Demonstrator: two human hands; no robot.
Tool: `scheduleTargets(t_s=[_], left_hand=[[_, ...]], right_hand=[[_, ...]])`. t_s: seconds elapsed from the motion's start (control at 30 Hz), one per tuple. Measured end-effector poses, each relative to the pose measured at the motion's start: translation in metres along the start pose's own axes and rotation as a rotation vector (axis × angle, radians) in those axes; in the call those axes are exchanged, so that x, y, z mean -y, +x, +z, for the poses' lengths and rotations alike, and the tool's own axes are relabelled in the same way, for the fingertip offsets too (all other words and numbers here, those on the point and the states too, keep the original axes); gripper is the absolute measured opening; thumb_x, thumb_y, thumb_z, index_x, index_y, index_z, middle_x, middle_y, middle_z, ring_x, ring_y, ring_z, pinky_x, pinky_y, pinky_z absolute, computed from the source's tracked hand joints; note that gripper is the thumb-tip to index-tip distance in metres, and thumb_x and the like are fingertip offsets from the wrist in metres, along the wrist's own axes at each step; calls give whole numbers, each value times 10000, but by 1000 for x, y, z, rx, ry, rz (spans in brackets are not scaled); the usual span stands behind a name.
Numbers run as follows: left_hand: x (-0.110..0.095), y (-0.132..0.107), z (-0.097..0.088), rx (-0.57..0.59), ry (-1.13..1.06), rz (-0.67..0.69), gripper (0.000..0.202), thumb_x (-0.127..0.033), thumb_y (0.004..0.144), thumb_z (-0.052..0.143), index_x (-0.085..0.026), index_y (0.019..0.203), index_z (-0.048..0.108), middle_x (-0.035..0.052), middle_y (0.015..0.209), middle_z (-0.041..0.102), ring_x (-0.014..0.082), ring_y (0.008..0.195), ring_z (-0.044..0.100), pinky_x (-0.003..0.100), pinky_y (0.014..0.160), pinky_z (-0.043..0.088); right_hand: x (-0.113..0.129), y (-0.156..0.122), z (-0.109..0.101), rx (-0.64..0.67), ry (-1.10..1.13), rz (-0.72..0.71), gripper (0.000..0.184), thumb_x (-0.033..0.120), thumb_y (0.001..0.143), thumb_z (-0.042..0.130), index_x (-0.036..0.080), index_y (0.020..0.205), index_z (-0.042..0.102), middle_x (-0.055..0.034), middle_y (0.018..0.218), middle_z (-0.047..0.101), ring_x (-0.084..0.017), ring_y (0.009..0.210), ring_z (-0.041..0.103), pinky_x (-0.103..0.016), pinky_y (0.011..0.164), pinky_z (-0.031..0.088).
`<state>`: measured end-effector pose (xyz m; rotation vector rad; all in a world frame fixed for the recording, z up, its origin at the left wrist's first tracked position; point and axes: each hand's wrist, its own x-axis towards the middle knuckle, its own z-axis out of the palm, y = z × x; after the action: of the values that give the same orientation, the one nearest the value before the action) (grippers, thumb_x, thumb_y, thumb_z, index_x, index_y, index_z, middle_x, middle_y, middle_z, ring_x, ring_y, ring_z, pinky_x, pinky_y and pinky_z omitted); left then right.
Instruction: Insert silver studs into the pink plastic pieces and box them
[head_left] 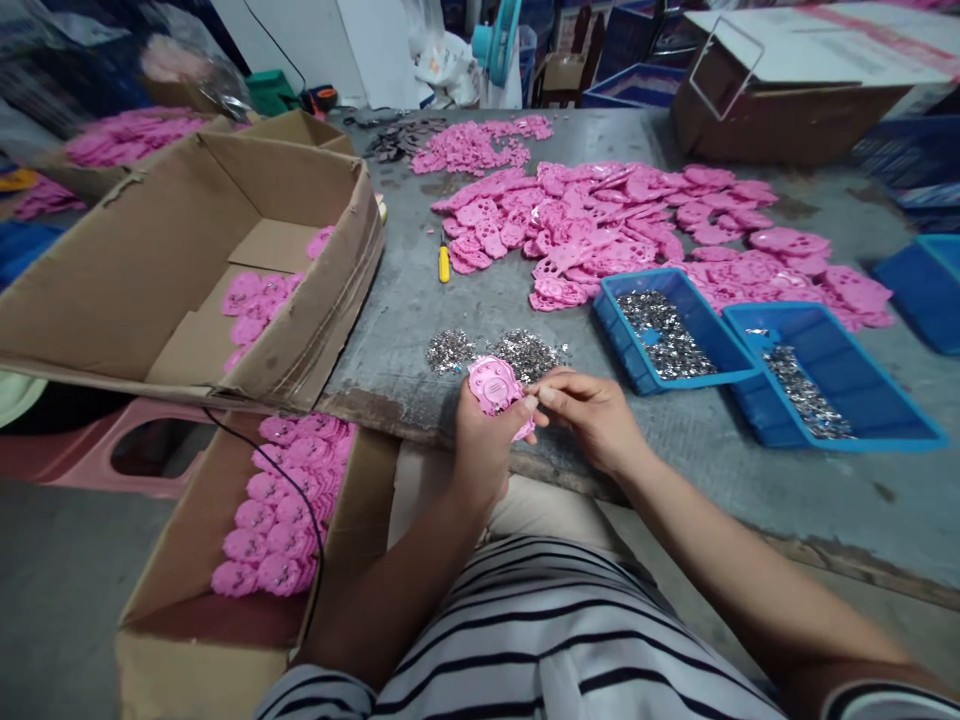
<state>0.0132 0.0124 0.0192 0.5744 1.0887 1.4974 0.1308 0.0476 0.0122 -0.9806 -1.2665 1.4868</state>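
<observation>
My left hand (481, 440) is closed around a pink plastic piece (493, 385), held at the near edge of the grey table (420, 290). My right hand (592, 410) is beside it, fingertips pinched together against the piece's right side; what they pinch is too small to make out. Just beyond both hands lies a loose heap of small silvery metal parts (495, 350) on the table.
Two blue trays (637, 370) (892, 400) of metal bits sit at right. A big pile of pink pieces (600, 225) covers the table's middle. An open carton (187, 260) stands at left, another carton (225, 590) with stacked pink pieces on the floor. A small yellow tool (444, 262) lies nearby.
</observation>
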Motion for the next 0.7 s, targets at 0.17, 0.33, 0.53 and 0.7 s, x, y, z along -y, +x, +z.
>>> scheduleTargets(t_s=[0.17,0.33,0.53,0.7], left_hand=[[4,2,-2,16,-26,-9,432,-254,575,767,-190,861,450,-61,640,584,114,472,607,177,362,397],[4,2,-4,-6,-6,-3,422,-228,570,752,-187,874,463,-50,650,612,109,468,600,178,368,408],[4,1,-4,-26,25,44,405,-226,575,763,-193,852,469,-41,670,623,100,496,600,175,404,422],[3,0,-5,-52,31,51,368,-190,586,723,-192,857,474,-42,651,618,94,498,585,174,411,426]], right_hand=[[-3,-2,5,-42,-132,-109,285,527,696,762,242,708,760,-25,720,617,-164,701,578,-341,685,488],[-1,-1,7,43,-23,-53,295,499,684,783,225,770,718,8,672,588,-126,571,550,-304,572,483],[5,-2,9,28,-137,-136,292,470,754,733,212,671,624,13,600,568,-135,548,536,-303,563,467],[3,-5,5,-20,-474,-408,178,336,863,615,223,748,690,-41,774,647,-170,751,599,-323,702,484]])
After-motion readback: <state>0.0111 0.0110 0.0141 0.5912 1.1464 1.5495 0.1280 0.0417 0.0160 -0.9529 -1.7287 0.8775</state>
